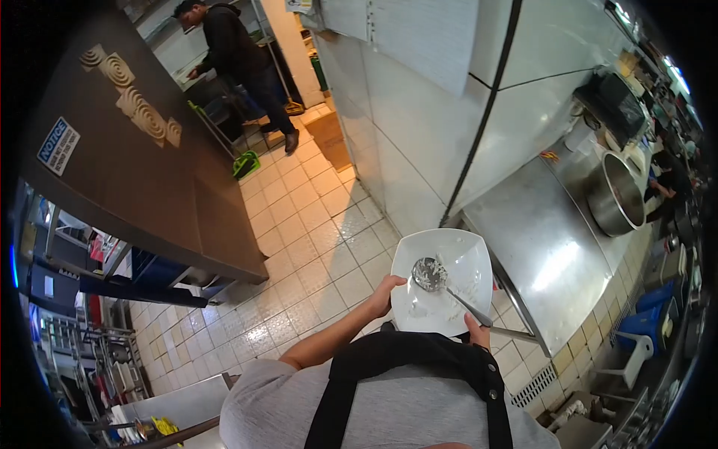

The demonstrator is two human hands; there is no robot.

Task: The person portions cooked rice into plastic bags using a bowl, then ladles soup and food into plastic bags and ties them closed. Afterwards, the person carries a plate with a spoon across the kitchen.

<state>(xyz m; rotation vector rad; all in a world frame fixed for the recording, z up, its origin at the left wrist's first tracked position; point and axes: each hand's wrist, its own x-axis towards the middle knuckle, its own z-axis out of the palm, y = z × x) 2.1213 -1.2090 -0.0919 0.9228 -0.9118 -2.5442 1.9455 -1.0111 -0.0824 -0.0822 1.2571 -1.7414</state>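
Note:
A square white bowl [470, 258] is held out in front of my body, between my two hands. My left hand [386, 293] grips its left edge. At its lower right edge my right hand [476, 330] is closed round the rim, with the thumb on top near the spoon's handle. A metal spoon [430, 275] with a long handle lies across the bowl, its round head inside and its handle sticking out to the lower right. White bits, which look like rice grains, cling to the spoon head and the bowl.
A steel counter [540, 247] on the right bears a large metal pot [615, 196]. A tiled wall [419, 112] stands ahead. At the left is a brown partition [164, 187]. Another person [243, 63] stands at the back left, near a green dustpan [245, 165]. Blue bins [645, 320] are at the right.

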